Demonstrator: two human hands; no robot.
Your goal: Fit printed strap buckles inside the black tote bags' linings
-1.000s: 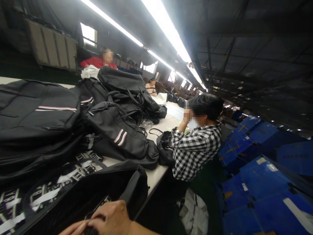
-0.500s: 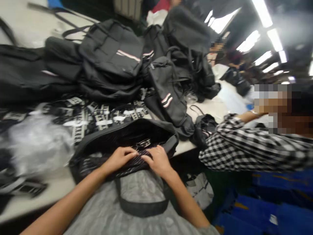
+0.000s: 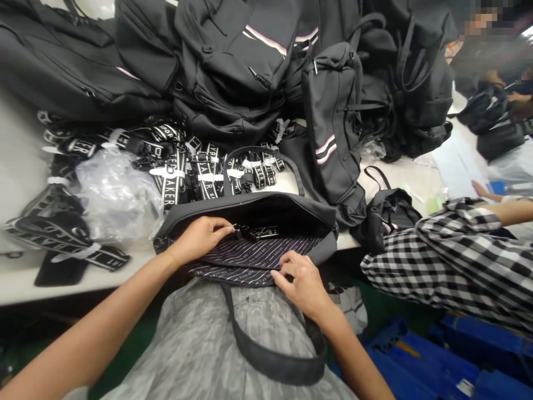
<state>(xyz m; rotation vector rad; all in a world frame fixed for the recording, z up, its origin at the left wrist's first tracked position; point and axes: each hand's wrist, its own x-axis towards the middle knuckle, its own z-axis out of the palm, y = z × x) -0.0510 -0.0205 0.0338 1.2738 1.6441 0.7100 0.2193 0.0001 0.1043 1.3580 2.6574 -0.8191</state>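
Observation:
A black bag [image 3: 250, 203] lies open at the table edge, its striped dark lining [image 3: 250, 261] showing. My left hand [image 3: 204, 239] reaches over its left side, thumb and forefinger pinched on a small metal piece at the opening, too small to name. A black strap with white lettering [image 3: 266, 231] lies inside the bag. At the front edge, my right hand [image 3: 302, 280] has its fingers curled with thumb and fingertips on the lining. One black handle [image 3: 278, 361] hangs down towards me over my grey clothing; the other stands up behind the opening.
Black bags with striped trim [image 3: 237, 66] are piled behind. Bundled lettered straps [image 3: 170, 178], clear plastic [image 3: 120, 191] and a dark phone-like slab [image 3: 60, 270] are on the table. At right are a person's checked sleeve [image 3: 449, 255] and blue crates [image 3: 425, 350].
My hands have moved apart: the left stays at the opening, pinching a small piece, and the right has shifted right along the front edge. The bag's mouth is wider and more lining shows.

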